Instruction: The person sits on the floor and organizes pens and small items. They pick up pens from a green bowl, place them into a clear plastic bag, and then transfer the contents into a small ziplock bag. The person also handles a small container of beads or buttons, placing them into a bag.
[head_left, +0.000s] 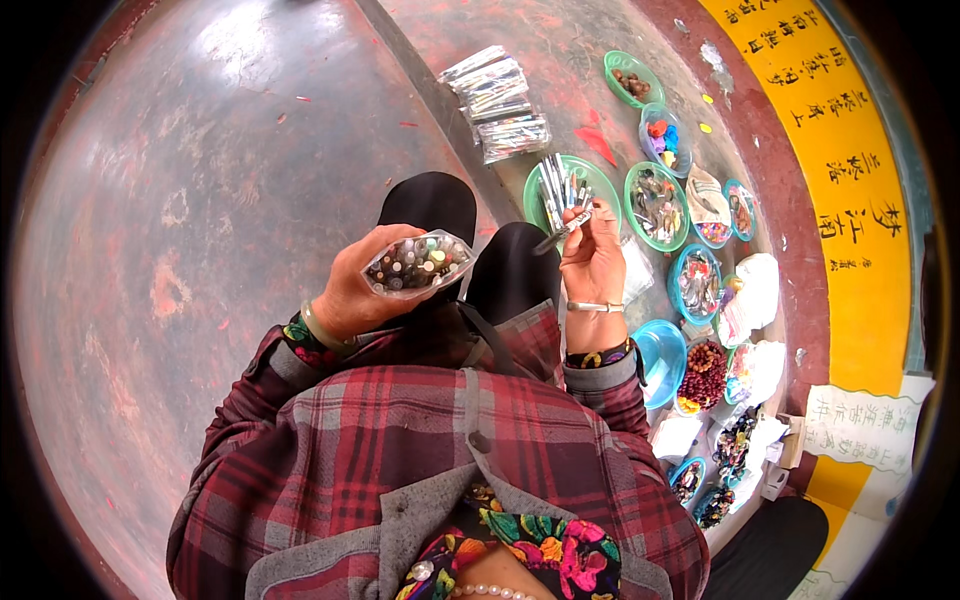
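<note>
My left hand (345, 295) is wrapped round a clear plastic bag (462, 262) above my lap. Packed upright inside it are many pens (405, 262), their round ends showing in dark, grey and yellow-green. My right hand (597, 262), raised to the right of my knees, pinches a slim pen (578, 222) with a black end and a pale barrel. Just beyond that hand, a green basket (612, 185) on the floor holds loose pens (553, 180), partly hidden by my fingers.
Bagged bundles of pens (497, 100) lie on the floor ahead. Along the right stand several baskets of small goods, including a green one (682, 222) and a blue basin (655, 375). A yellow lettered band (868, 300) borders them. A dark-clothed limb (780, 545) shows at lower right.
</note>
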